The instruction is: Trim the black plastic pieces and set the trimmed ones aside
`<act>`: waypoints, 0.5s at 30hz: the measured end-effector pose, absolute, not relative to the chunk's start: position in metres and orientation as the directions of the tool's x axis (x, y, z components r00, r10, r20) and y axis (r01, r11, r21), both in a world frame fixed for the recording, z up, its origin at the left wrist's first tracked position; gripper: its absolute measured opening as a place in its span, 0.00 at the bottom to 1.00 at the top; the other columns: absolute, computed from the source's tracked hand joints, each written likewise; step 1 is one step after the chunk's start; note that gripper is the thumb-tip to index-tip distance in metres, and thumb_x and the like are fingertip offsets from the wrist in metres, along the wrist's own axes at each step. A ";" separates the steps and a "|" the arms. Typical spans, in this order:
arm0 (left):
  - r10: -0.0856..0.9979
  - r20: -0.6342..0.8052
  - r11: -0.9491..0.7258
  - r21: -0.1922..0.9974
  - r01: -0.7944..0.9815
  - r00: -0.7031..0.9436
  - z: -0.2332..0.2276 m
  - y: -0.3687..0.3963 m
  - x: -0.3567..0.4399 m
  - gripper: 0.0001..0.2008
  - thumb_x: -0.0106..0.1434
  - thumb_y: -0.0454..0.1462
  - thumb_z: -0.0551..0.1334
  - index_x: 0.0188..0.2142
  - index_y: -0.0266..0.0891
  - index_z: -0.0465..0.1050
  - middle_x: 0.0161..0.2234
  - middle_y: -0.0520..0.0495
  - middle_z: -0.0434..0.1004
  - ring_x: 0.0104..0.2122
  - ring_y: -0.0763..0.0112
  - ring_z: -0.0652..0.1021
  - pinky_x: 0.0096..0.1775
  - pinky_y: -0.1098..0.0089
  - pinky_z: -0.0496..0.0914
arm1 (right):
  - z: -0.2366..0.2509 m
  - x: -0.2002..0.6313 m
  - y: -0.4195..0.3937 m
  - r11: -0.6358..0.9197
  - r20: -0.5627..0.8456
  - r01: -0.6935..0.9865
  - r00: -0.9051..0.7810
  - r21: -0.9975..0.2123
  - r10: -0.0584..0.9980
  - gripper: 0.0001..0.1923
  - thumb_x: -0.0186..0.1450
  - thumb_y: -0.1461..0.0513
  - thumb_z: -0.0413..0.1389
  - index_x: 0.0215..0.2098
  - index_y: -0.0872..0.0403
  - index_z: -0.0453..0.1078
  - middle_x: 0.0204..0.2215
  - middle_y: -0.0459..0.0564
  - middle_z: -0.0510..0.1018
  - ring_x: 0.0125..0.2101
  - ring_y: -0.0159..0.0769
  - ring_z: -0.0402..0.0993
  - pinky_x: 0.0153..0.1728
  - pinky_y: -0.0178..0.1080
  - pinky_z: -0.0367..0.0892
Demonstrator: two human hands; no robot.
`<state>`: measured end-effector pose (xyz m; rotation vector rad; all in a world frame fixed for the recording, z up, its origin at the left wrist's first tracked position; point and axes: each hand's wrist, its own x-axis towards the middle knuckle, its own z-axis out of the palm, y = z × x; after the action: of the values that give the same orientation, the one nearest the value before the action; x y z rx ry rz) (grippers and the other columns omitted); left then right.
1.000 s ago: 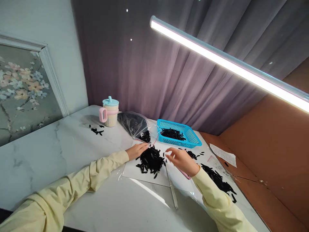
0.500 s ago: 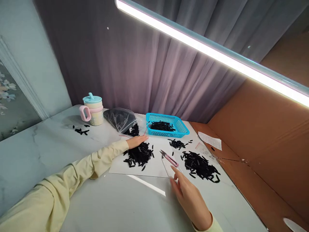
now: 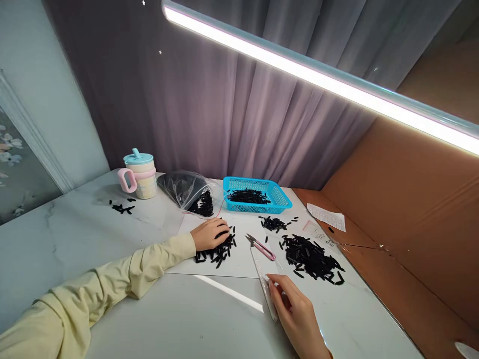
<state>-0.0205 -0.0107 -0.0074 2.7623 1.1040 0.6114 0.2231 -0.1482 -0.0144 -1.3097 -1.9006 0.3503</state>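
My left hand (image 3: 210, 234) lies curled on top of a heap of small black sticks (image 3: 219, 249) that sits on a white sheet (image 3: 243, 259). My right hand (image 3: 297, 316) rests near the table's front, its fingertips touching the near end of a clear ruler (image 3: 265, 281). Pink-handled snips (image 3: 261, 246) lie on the sheet between the two hands. To the right, a bigger heap of black sticks (image 3: 311, 258) is spread on the table.
A blue basket (image 3: 280, 197) with black sticks stands at the back, beside a clear bag (image 3: 187, 189) of more sticks. A pink and blue cup (image 3: 137, 174) stands at the back left. Cardboard (image 3: 411, 219) walls the right side. A paper slip (image 3: 327, 216) lies there.
My left hand has closed down over the near heap of sticks. My right hand left the snips lying on the sheet, pulled back toward me and now touches the ruler's near end.
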 end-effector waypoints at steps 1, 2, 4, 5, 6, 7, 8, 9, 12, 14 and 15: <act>0.674 0.341 -0.735 0.221 0.642 0.655 -0.007 -0.011 -0.020 0.14 0.66 0.38 0.47 0.38 0.38 0.70 0.40 0.43 0.72 0.41 0.66 0.70 0.46 0.65 0.64 | -0.015 0.223 -0.148 0.434 0.450 0.663 -0.161 -0.610 0.879 0.11 0.67 0.59 0.43 0.37 0.51 0.66 0.30 0.49 0.74 0.25 0.31 0.70 0.24 0.30 0.67; 0.673 0.354 -0.733 0.202 0.650 0.650 -0.007 -0.011 -0.020 0.15 0.66 0.37 0.46 0.37 0.37 0.70 0.37 0.43 0.72 0.39 0.66 0.70 0.44 0.64 0.64 | -0.015 0.223 -0.149 0.436 0.452 0.664 -0.162 -0.608 0.877 0.10 0.67 0.59 0.44 0.37 0.51 0.66 0.31 0.49 0.73 0.25 0.31 0.70 0.25 0.30 0.67; 0.677 0.377 -0.721 0.169 0.672 0.632 -0.007 -0.011 -0.020 0.15 0.67 0.37 0.44 0.35 0.36 0.68 0.34 0.43 0.71 0.36 0.65 0.70 0.40 0.64 0.64 | -0.016 0.223 -0.149 0.436 0.451 0.667 -0.164 -0.604 0.877 0.10 0.67 0.60 0.44 0.38 0.51 0.67 0.32 0.49 0.73 0.26 0.30 0.71 0.25 0.30 0.67; 0.680 0.386 -0.714 0.155 0.682 0.624 -0.007 -0.012 -0.020 0.15 0.67 0.37 0.44 0.35 0.36 0.67 0.33 0.43 0.71 0.34 0.65 0.69 0.39 0.64 0.64 | -0.016 0.223 -0.149 0.434 0.450 0.668 -0.164 -0.604 0.878 0.10 0.67 0.60 0.44 0.38 0.51 0.66 0.32 0.49 0.73 0.26 0.30 0.70 0.25 0.30 0.67; 0.681 0.395 -0.709 0.143 0.691 0.617 -0.007 -0.012 -0.020 0.15 0.67 0.37 0.43 0.34 0.36 0.67 0.33 0.43 0.70 0.34 0.66 0.69 0.38 0.64 0.63 | -0.016 0.223 -0.149 0.433 0.447 0.667 -0.164 -0.607 0.879 0.10 0.67 0.60 0.44 0.38 0.51 0.66 0.32 0.49 0.73 0.26 0.30 0.70 0.25 0.30 0.66; 0.681 0.402 -0.704 0.132 0.698 0.612 -0.007 -0.012 -0.020 0.15 0.67 0.37 0.43 0.34 0.36 0.66 0.32 0.44 0.70 0.33 0.66 0.69 0.37 0.64 0.63 | -0.015 0.223 -0.149 0.431 0.442 0.664 -0.166 -0.611 0.882 0.10 0.67 0.60 0.44 0.38 0.51 0.66 0.33 0.49 0.73 0.25 0.30 0.70 0.24 0.30 0.66; 0.682 0.409 -0.699 0.122 0.704 0.606 -0.007 -0.012 -0.020 0.15 0.67 0.37 0.43 0.34 0.36 0.66 0.32 0.44 0.70 0.33 0.66 0.69 0.37 0.64 0.63 | -0.015 0.222 -0.149 0.428 0.435 0.661 -0.167 -0.617 0.885 0.10 0.67 0.60 0.44 0.38 0.51 0.66 0.33 0.49 0.73 0.25 0.30 0.70 0.24 0.30 0.66; 0.682 0.416 -0.695 0.112 0.710 0.601 -0.007 -0.013 -0.020 0.14 0.67 0.37 0.43 0.33 0.36 0.65 0.32 0.44 0.70 0.32 0.66 0.69 0.36 0.65 0.62 | -0.015 0.222 -0.149 0.424 0.427 0.658 -0.168 -0.623 0.889 0.10 0.67 0.60 0.44 0.38 0.52 0.66 0.33 0.50 0.73 0.25 0.30 0.70 0.24 0.30 0.66; 0.676 0.437 -0.688 0.087 0.720 0.593 -0.007 -0.013 -0.020 0.14 0.67 0.37 0.44 0.32 0.37 0.64 0.30 0.45 0.70 0.31 0.67 0.69 0.35 0.65 0.62 | -0.014 0.220 -0.149 0.403 0.401 0.659 -0.165 -0.635 0.901 0.11 0.68 0.60 0.43 0.37 0.52 0.66 0.33 0.51 0.72 0.24 0.30 0.69 0.24 0.31 0.65; 0.661 0.446 -0.697 0.068 0.714 0.603 -0.007 -0.013 -0.020 0.14 0.67 0.38 0.44 0.31 0.37 0.64 0.29 0.46 0.70 0.30 0.67 0.69 0.35 0.65 0.62 | -0.012 0.219 -0.149 0.393 0.395 0.666 -0.158 -0.633 0.905 0.11 0.68 0.60 0.43 0.37 0.52 0.66 0.33 0.51 0.72 0.24 0.30 0.68 0.23 0.32 0.65; 0.650 0.450 -0.705 0.057 0.707 0.613 -0.007 -0.013 -0.020 0.14 0.67 0.38 0.44 0.31 0.37 0.64 0.29 0.46 0.70 0.30 0.67 0.69 0.35 0.65 0.62 | -0.011 0.219 -0.149 0.391 0.395 0.669 -0.155 -0.633 0.905 0.12 0.68 0.60 0.43 0.37 0.53 0.66 0.33 0.51 0.72 0.23 0.30 0.68 0.23 0.32 0.64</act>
<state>-0.0201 -0.0129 -0.0073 2.9326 1.2396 0.7348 0.2190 -0.1490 -0.0114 -1.3529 -1.9013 0.4009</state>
